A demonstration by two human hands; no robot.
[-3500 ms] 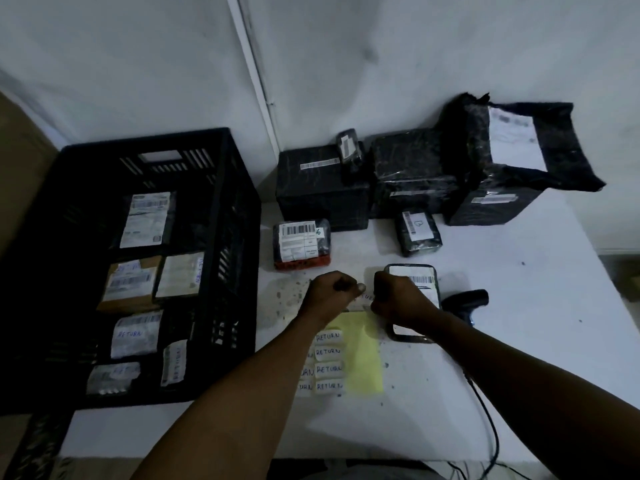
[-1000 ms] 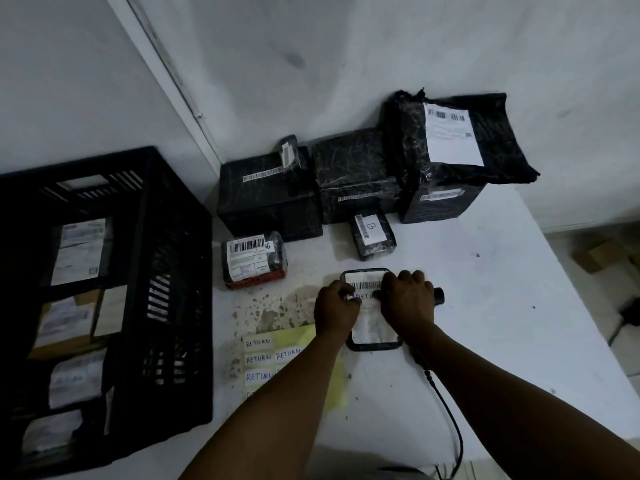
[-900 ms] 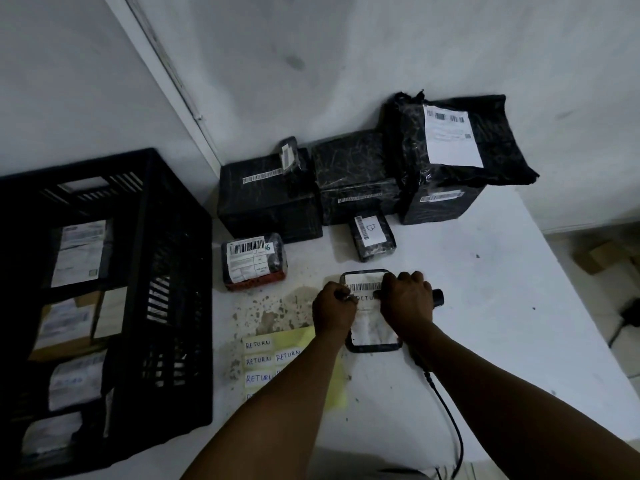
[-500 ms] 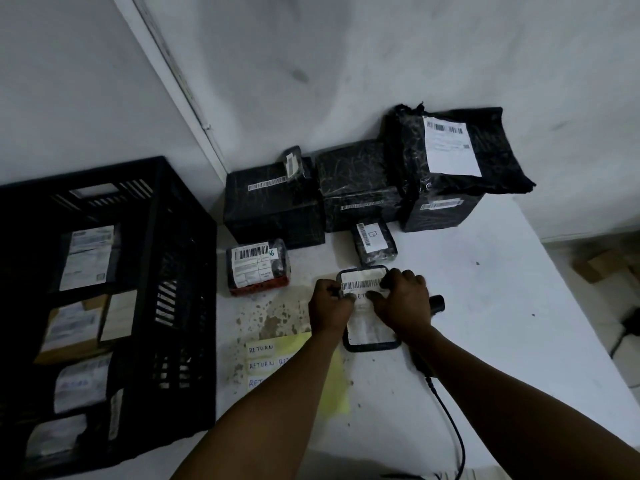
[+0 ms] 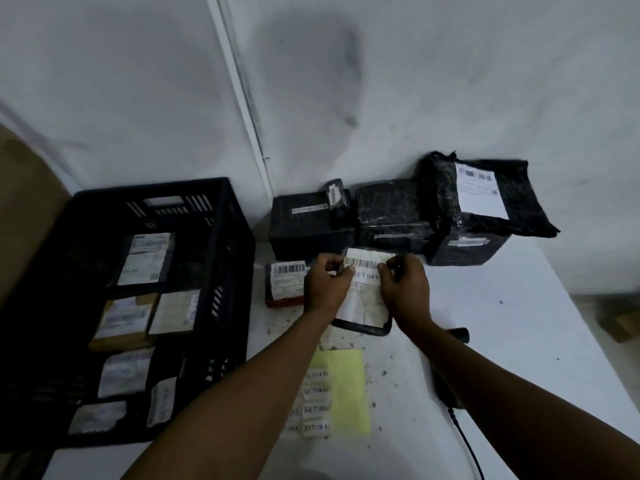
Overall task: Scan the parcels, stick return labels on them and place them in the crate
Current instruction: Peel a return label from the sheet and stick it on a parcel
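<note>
With the parcel (image 5: 363,289) pinched between my left hand (image 5: 325,285) and right hand (image 5: 403,289), long axis pointing away, the crate (image 5: 239,244) lies left, nearer my left.

Head view, down onto table (image 5: 519,341)

Dim room. White bench (image 5: 519,341), its surface speckled with dark marks, stands against a pale grey wall (image 5: 450,81) smudged with dark stains. 1 white vertical strip (image 5: 242,98) runs down the wall.
</note>
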